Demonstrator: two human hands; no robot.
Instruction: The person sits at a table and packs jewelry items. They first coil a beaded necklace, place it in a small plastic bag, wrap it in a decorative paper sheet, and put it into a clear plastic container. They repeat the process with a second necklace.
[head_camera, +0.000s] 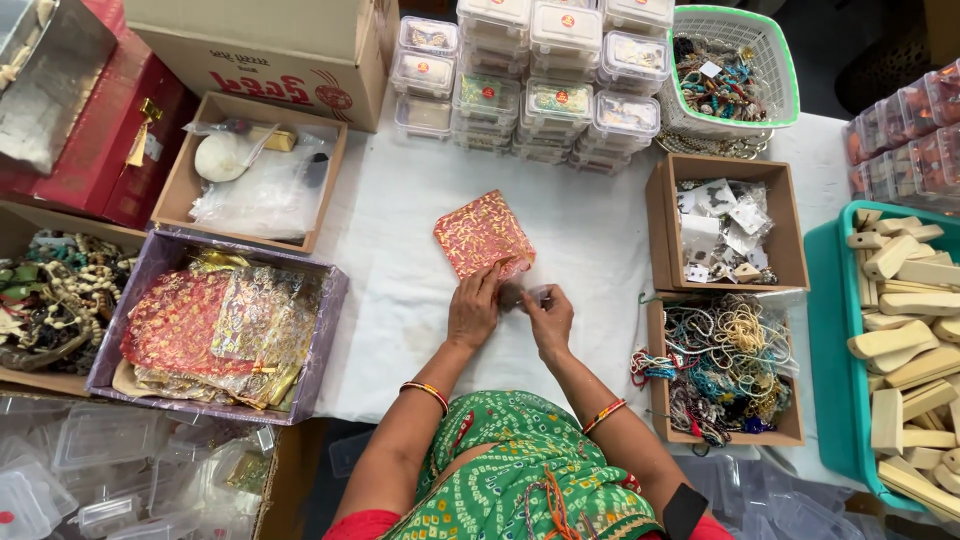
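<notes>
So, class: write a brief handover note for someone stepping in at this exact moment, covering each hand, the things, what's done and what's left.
Left hand: fingers on the open edge of the red-and-gold pouch on the white cloth.
Right hand: pinching a small clear packet at the pouch's mouth.
Done: pouch laid out, packet at its opening.
Left: packet not yet inside. More pouches lie in the purple box.

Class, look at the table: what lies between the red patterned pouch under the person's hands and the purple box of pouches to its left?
In the head view, only bare white tablecloth lies between the red patterned pouch and the purple box.
</notes>
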